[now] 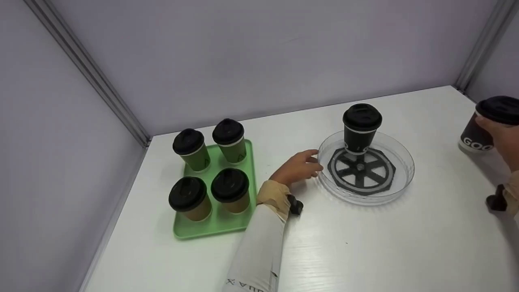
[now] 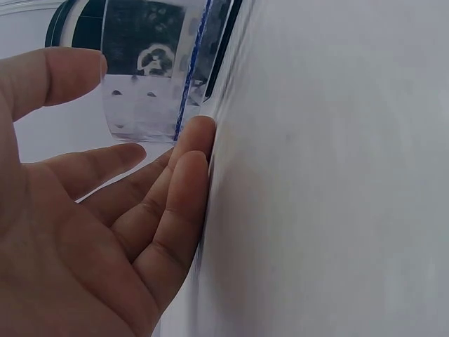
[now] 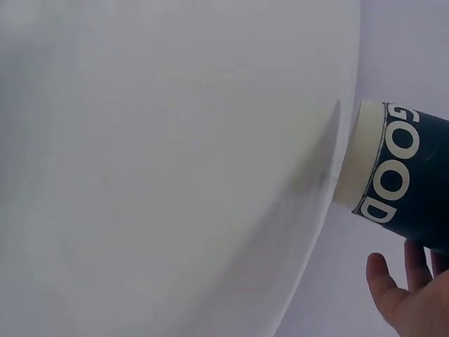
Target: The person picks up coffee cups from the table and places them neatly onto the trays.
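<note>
At the left side of a clear round tray [image 1: 406, 182], my left hand [image 1: 298, 167] has its fingers loosely spread, fingertips right at the tray's wall. In the left wrist view the tray's clear wall [image 2: 140, 109] stands between thumb and fingers. A black-lidded dark paper cup [image 1: 359, 138] stands upright in the tray, over a dark spoked pattern. At the far right my right hand [image 1: 505, 142] grips another dark paper cup [image 1: 472, 132] with a black lid. White letters reading GOOD run round its lower part, above a pale base band [image 3: 359, 158].
On the left lies a green tray [image 1: 198, 231] bearing several black-lidded paper cups, two green [image 1: 235, 152] at the back and two brown [image 1: 237, 204] in front. The white table [image 1: 344, 251] meets pale walls [image 1: 259, 61] at the back and sides.
</note>
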The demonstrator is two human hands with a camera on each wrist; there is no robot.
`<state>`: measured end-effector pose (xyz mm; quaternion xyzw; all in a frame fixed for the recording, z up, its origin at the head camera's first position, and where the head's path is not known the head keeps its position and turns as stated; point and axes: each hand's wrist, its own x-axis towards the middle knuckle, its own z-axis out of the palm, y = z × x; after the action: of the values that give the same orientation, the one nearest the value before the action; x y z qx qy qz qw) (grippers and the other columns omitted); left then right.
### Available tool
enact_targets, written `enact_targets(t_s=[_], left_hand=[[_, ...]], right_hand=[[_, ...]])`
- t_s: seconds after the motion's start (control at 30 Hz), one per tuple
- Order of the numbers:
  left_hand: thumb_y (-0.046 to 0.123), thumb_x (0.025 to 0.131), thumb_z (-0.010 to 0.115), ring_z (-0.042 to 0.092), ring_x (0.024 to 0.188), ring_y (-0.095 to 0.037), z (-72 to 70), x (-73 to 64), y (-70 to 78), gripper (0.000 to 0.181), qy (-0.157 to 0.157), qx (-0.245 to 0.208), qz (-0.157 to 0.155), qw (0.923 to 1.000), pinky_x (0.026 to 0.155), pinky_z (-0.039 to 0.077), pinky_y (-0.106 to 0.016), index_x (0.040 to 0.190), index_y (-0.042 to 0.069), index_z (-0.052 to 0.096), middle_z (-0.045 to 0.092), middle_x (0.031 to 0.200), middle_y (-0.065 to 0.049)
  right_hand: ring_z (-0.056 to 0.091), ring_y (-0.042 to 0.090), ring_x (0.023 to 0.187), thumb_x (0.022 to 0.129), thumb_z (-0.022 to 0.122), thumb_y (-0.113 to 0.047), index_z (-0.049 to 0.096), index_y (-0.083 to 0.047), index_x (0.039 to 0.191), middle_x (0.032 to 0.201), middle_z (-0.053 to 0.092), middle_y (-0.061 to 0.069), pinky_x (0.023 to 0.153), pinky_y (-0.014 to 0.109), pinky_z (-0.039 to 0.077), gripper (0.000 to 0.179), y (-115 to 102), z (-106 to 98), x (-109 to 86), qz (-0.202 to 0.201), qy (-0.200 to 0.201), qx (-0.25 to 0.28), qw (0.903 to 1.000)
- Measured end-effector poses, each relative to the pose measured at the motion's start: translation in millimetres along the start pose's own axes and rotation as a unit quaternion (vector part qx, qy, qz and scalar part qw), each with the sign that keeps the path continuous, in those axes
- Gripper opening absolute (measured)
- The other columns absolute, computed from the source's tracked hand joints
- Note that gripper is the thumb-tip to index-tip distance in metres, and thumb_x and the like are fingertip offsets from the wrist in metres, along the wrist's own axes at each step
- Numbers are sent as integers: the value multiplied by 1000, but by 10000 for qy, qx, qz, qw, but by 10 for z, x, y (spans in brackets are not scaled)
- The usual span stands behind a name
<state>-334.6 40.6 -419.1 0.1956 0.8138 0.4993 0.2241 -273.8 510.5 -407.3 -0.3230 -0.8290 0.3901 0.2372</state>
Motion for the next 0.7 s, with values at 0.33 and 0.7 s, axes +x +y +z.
enact_targets(t_s=[0.33, 0.7], left_hand=[[19, 91, 62, 66, 91, -18, 6, 10, -4, 63, 12, -53, -2, 10000, 83, 49, -29, 149, 9, 39, 59, 128, -12], [20, 92, 61, 66, 92, -17, 6, -14, 19, 63, 22, 36, -34, 10000, 82, 49, -29, 150, 10, 38, 57, 130, -11]], right_hand=[[19, 21, 145, 90, 65, -39, 16, -22, 156, 158, 22, 9, 114, 32, 13, 84, 70, -71, 78, -615, -92, 298, 9976], [28, 17, 141, 89, 68, -29, 27, -15, 153, 153, 33, 12, 113, 27, 16, 77, -2, -76, -70, -1105, -283, 568, 9918]])
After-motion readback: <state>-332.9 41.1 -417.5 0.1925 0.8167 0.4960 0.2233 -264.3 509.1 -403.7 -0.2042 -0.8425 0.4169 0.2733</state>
